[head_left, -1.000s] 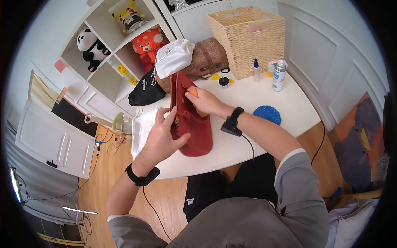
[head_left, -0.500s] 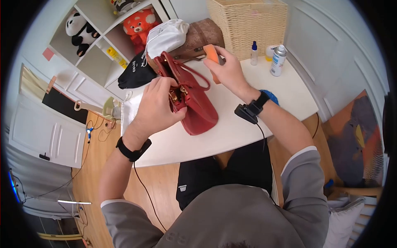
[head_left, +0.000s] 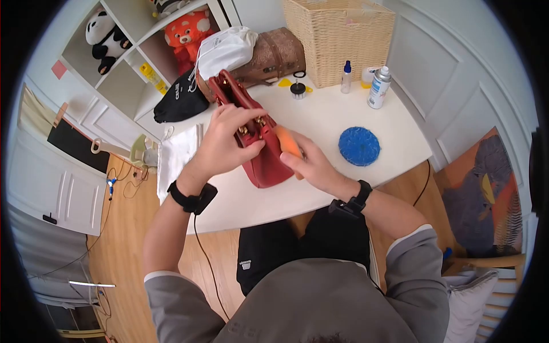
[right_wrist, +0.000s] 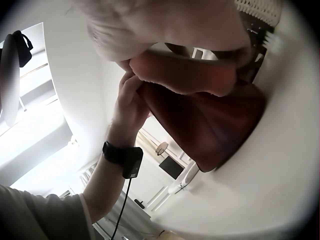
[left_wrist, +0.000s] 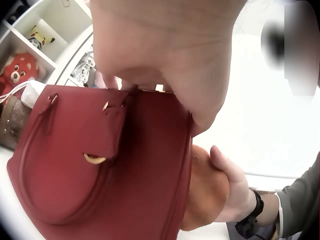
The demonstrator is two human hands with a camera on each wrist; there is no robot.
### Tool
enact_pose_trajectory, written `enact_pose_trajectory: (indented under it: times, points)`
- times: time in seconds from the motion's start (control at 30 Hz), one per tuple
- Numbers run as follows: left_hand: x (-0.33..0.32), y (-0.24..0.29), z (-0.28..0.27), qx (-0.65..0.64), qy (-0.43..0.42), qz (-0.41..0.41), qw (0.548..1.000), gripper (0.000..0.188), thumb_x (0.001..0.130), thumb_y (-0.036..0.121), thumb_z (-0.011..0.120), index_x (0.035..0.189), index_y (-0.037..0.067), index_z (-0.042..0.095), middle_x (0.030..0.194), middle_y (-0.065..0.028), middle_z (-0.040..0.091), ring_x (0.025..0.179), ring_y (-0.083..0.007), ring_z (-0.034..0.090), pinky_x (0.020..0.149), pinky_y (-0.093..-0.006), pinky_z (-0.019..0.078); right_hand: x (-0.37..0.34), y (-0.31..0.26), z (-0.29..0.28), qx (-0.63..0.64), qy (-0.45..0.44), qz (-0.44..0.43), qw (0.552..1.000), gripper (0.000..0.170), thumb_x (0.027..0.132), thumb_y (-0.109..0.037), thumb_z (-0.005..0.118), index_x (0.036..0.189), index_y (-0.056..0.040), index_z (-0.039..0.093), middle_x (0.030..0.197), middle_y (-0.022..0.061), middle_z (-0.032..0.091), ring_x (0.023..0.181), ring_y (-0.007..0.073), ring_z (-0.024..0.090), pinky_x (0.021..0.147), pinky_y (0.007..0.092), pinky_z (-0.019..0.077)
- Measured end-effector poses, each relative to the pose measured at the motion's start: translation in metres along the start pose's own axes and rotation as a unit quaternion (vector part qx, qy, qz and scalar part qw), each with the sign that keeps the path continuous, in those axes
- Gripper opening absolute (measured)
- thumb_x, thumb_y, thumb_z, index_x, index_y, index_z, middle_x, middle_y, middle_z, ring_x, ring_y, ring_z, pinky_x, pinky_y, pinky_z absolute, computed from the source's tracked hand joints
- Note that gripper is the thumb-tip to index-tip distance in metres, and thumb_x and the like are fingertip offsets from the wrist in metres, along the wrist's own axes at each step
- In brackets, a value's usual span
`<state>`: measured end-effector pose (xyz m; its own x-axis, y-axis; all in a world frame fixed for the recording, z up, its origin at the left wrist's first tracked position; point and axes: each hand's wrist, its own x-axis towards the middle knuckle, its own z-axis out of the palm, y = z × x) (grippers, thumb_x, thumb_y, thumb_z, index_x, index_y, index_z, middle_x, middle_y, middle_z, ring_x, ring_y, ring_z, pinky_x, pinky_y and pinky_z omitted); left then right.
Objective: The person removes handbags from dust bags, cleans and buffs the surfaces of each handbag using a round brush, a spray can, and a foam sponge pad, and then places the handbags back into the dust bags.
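A red leather handbag (head_left: 267,163) with gold hardware and looped handles stands on the white table, its top facing the head camera. My left hand (head_left: 227,137) grips the bag's top edge by the clasp, thumb on one side and fingers across the other. In the left wrist view the bag's front (left_wrist: 75,150) shows a handle and a gold ring. My right hand (head_left: 313,166) holds an orange sponge (head_left: 289,143) against the bag's end panel. From the right wrist, the sponge (right_wrist: 185,75) lies along the red leather, fingers behind it.
A blue round pad (head_left: 359,146) lies to the right. Behind it stand a spray can (head_left: 378,88), a small blue-capped bottle (head_left: 346,79) and a wicker basket (head_left: 340,46). A round black brush (head_left: 297,90), a brown bag (head_left: 280,54) and white cloth (head_left: 178,151) are also on the table.
The right hand first worked the sponge at the bag's upper side, lifted it away to the right, and now has it back against the nearer end. The left hand has taken hold of the top edge.
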<state>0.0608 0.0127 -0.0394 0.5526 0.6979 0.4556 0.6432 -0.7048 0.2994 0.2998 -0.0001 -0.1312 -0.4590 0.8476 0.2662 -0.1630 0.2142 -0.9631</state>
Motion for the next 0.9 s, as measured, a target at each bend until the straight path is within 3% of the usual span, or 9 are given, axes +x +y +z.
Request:
enact_pose_trajectory:
  times: [0.07, 0.17, 0.3, 0.43, 0.53, 0.6, 0.7, 0.77, 0.9]
  points:
    - [0.004, -0.001, 0.007, -0.020, 0.010, 0.000, 1.000, 0.054, 0.079, 0.011, 0.082, 0.132, 0.010, 0.070, 0.086, -0.0053, 0.063, 0.090, -0.0241, 0.060, 0.108, -0.0394, 0.0399, -0.006, 0.005, -0.002, -0.004, 0.001, 0.000, 1.000, 0.066, 0.095, -0.024, 0.073, 0.148, 0.0073, 0.050, 0.136, 0.0275, 0.062, 0.125, 0.0397, 0.062, 0.109, 0.0414, 0.0477]
    - [0.009, -0.005, 0.017, -0.008, 0.060, 0.010, 0.998, 0.051, 0.082, 0.013, 0.081, 0.131, 0.010, 0.069, 0.088, -0.0058, 0.064, 0.091, -0.0245, 0.061, 0.109, -0.0396, 0.0399, -0.015, 0.017, -0.003, -0.291, 0.135, -0.194, 0.927, 0.066, 0.090, -0.021, 0.077, 0.145, 0.0079, 0.052, 0.147, 0.0273, 0.054, 0.130, 0.0427, 0.059, 0.112, 0.0426, 0.0468]
    - [0.019, -0.012, 0.029, 0.015, 0.095, 0.013, 0.995, 0.049, 0.084, 0.016, 0.081, 0.132, 0.009, 0.069, 0.093, -0.0068, 0.066, 0.097, -0.0258, 0.062, 0.110, -0.0412, 0.0397, -0.034, -0.004, 0.010, -0.330, 0.138, -0.216, 0.909, 0.066, 0.085, -0.015, 0.082, 0.141, 0.0083, 0.056, 0.141, 0.0259, 0.056, 0.127, 0.0425, 0.060, 0.107, 0.0446, 0.0502]
    - [0.027, -0.014, 0.033, -0.003, 0.079, -0.016, 0.997, 0.046, 0.089, 0.022, 0.079, 0.133, 0.010, 0.068, 0.101, -0.0095, 0.069, 0.104, -0.0277, 0.062, 0.111, -0.0424, 0.0390, -0.030, -0.001, 0.027, -0.285, 0.135, -0.211, 0.925, 0.061, 0.087, -0.016, 0.081, 0.138, 0.0094, 0.058, 0.139, 0.0259, 0.057, 0.125, 0.0421, 0.061, 0.106, 0.0443, 0.0510]
    - [0.033, -0.015, 0.029, 0.002, 0.046, -0.012, 0.999, 0.047, 0.091, 0.025, 0.078, 0.134, 0.010, 0.067, 0.101, -0.0110, 0.070, 0.103, -0.0292, 0.063, 0.110, -0.0421, 0.0402, -0.015, 0.002, 0.044, -0.107, 0.162, -0.100, 0.976, 0.053, 0.091, -0.015, 0.078, 0.136, 0.0067, 0.061, 0.130, 0.0265, 0.060, 0.118, 0.0404, 0.063, 0.101, 0.0442, 0.0526]
    - [0.034, -0.014, 0.024, 0.013, 0.023, -0.012, 1.000, 0.047, 0.092, 0.027, 0.078, 0.135, 0.010, 0.067, 0.099, -0.0116, 0.070, 0.101, -0.0300, 0.064, 0.109, -0.0417, 0.0415, -0.007, 0.022, 0.042, -0.190, 0.179, -0.178, 0.949, 0.052, 0.088, -0.013, 0.078, 0.134, 0.0052, 0.062, 0.128, 0.0254, 0.060, 0.116, 0.0400, 0.064, 0.098, 0.0458, 0.0537]
    - [0.034, -0.012, 0.020, 0.010, -0.022, -0.047, 0.999, 0.048, 0.092, 0.027, 0.079, 0.135, 0.009, 0.066, 0.094, -0.0120, 0.071, 0.096, -0.0308, 0.065, 0.104, -0.0417, 0.0458, -0.005, 0.023, 0.039, -0.175, 0.154, -0.104, 0.967, 0.050, 0.086, -0.011, 0.076, 0.132, 0.0055, 0.063, 0.123, 0.0239, 0.061, 0.114, 0.0410, 0.063, 0.095, 0.0462, 0.0543]
    - [0.032, -0.009, 0.024, 0.084, 0.010, 0.009, 0.996, 0.050, 0.088, 0.028, 0.082, 0.132, 0.009, 0.067, 0.090, -0.0116, 0.071, 0.091, -0.0309, 0.065, 0.099, -0.0425, 0.0486, -0.010, 0.022, 0.036, -0.260, 0.127, -0.104, 0.952, 0.046, 0.084, -0.013, 0.075, 0.125, 0.0046, 0.065, 0.119, 0.0230, 0.061, 0.109, 0.0414, 0.064, 0.093, 0.0468, 0.0549]
    - [0.038, -0.003, 0.030, 0.088, -0.003, -0.027, 0.996, 0.055, 0.082, 0.033, 0.086, 0.129, 0.011, 0.068, 0.088, -0.0101, 0.073, 0.093, -0.0319, 0.069, 0.107, -0.0448, 0.0431, -0.014, 0.018, 0.029, -0.355, 0.083, -0.032, 0.931, 0.044, 0.083, -0.018, 0.074, 0.119, 0.0051, 0.065, 0.115, 0.0238, 0.061, 0.106, 0.0409, 0.065, 0.092, 0.0477, 0.0554]
